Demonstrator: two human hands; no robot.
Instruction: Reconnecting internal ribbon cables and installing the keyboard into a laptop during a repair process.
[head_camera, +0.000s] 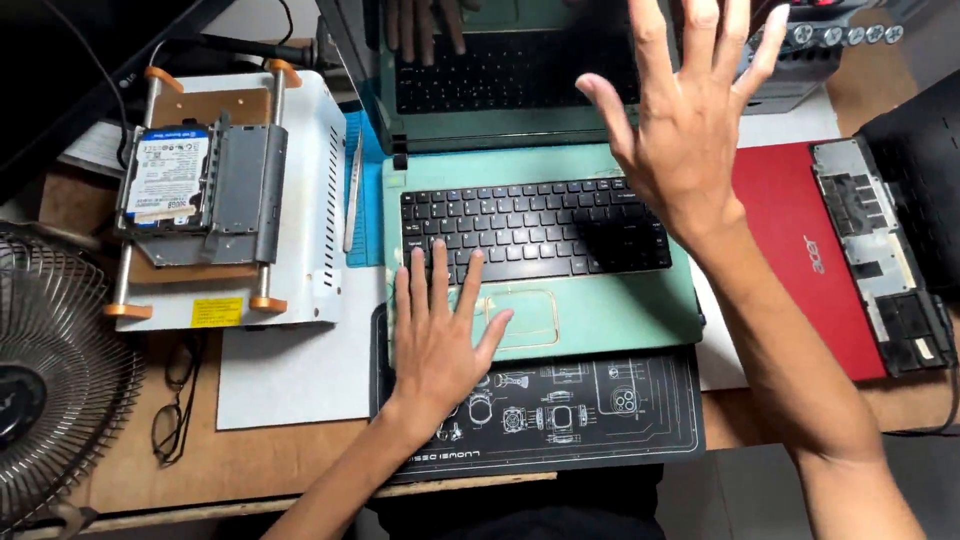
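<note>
A wooden workbench (250, 465) carries a black printed work mat (600, 410), and on the mat lies a teal laptop (610, 315) with a black keyboard. The left hand (440, 335) rests flat on the laptop's palm rest, fingers spread, gripping nothing. The right hand (690, 110) hovers above the laptop's keyboard, fingers splayed, empty. Left of the laptop, a white box (300, 190) bears a hard drive (168, 178).

My raised right hand (690, 110) hides part of the upper laptop's keyboard (500, 70), its fingertips cut off by the top edge. My left hand (440, 335) covers the green laptop's (600, 310) palm rest. The fan (50, 380) runs off the left edge.
</note>
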